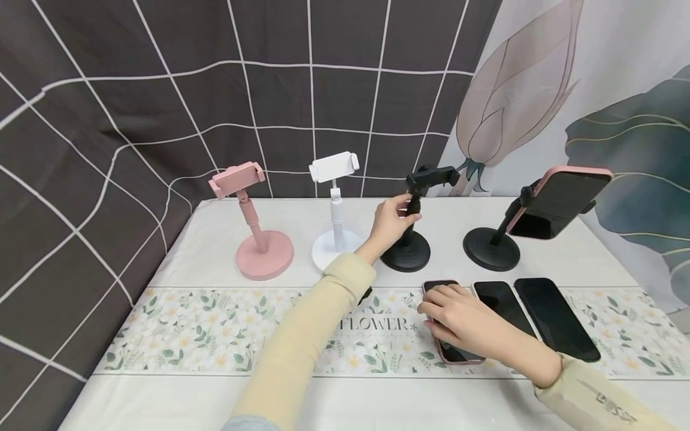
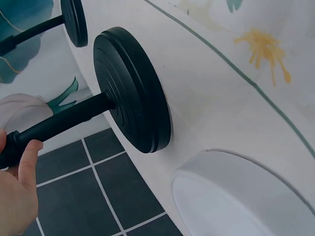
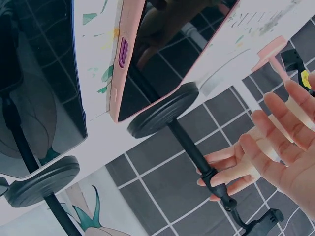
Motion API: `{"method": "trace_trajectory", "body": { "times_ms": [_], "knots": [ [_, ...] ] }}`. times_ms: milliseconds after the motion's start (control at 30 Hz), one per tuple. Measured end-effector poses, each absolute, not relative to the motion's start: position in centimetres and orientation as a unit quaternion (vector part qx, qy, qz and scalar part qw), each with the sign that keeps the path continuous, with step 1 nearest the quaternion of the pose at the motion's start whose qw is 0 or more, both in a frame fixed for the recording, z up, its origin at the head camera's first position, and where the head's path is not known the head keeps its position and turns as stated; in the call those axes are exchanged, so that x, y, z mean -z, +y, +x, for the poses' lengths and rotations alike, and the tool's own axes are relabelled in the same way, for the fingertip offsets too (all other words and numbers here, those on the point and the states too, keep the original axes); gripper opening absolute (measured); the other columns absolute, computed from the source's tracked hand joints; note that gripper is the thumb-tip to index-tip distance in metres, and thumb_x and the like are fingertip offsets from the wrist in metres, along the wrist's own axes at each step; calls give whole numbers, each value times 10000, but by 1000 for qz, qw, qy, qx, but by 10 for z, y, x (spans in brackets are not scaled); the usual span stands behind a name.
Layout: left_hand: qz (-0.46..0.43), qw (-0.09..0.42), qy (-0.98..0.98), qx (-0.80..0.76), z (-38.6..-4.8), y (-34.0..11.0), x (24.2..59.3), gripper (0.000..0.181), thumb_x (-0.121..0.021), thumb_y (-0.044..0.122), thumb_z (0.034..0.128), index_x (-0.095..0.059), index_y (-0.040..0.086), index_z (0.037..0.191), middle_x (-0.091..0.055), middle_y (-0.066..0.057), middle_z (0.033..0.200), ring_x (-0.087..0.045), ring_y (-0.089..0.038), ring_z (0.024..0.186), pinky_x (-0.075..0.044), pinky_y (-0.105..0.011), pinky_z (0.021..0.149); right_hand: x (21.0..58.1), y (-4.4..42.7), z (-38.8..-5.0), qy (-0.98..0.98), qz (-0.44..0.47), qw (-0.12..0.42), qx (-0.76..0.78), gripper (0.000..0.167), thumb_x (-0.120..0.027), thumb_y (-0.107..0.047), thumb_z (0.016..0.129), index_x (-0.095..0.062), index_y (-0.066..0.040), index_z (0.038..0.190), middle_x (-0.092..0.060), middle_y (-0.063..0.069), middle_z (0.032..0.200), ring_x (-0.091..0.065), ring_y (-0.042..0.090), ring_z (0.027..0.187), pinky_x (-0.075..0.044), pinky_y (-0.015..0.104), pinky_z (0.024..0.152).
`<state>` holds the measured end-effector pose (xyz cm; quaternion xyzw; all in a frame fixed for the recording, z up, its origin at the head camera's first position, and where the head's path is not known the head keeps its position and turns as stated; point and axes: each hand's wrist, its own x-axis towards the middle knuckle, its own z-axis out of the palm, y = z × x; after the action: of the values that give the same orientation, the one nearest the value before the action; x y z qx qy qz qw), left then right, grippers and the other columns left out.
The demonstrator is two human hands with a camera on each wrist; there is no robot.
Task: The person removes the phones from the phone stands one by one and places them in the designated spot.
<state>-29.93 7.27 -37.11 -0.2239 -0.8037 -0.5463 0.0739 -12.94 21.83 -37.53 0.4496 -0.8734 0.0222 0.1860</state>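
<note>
My left hand grips the upper pole of a black phone stand, just below its tilted clamp, which holds no phone. In the left wrist view, the thumb and a finger of that hand curl round the black pole. Over a pink-edged phone lying screen up is my right hand. The right wrist view shows this hand's fingers loosely spread with nothing in them. A gap separates them from the pink-edged phone there.
Pink and white phone stands are at left. Another black stand at right carries a pink-edged phone. Two more phones, one light-edged, one dark, lie beside my right hand. A small black object peeks past my left sleeve.
</note>
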Motion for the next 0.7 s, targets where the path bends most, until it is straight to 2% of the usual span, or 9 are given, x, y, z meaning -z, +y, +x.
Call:
{"method": "trace_trajectory", "body": {
  "times_ms": [233, 400, 567, 700],
  "knots": [
    [-219, 67, -812, 538, -300, 73, 373, 452, -712, 62, 821, -579, -6, 1248, -670, -171, 1134, -690, -237, 953, -534, -166, 770, 371, 220, -132, -892, 404, 197, -48, 166, -728, -166, 777, -651, -122, 917, -629, 1, 905, -610, 201, 884, -512, 390, 775],
    [-207, 106, -802, 551, -292, 77, 381, 458, -692, 60, 837, -561, 37, 1275, -645, -163, 1188, -685, -244, 978, -540, -198, 800, 365, 222, -136, -916, 331, 209, -89, 183, -723, -135, 786, -655, -99, 952, -647, 23, 922, -627, 208, 873, -523, 386, 719],
    [-184, 134, -777, 586, -271, 87, 392, 582, -659, 29, 846, -425, 72, 1377, -509, -165, 1359, -606, -284, 1138, -507, -263, 916, 362, 225, -138, -938, 258, 187, -137, 162, -694, -113, 821, -649, -77, 973, -665, 48, 944, -640, 207, 840, -524, 375, 672],
    [-171, 125, -769, 603, -254, 97, 394, 693, -641, 57, 861, -257, 66, 1438, -378, -159, 1453, -475, -291, 1282, -434, -365, 1025, 360, 234, -139, -943, 193, 180, -204, 133, -641, -79, 869, -640, -52, 999, -680, 88, 921, -641, 211, 780, -516, 341, 609]
  ]
}}
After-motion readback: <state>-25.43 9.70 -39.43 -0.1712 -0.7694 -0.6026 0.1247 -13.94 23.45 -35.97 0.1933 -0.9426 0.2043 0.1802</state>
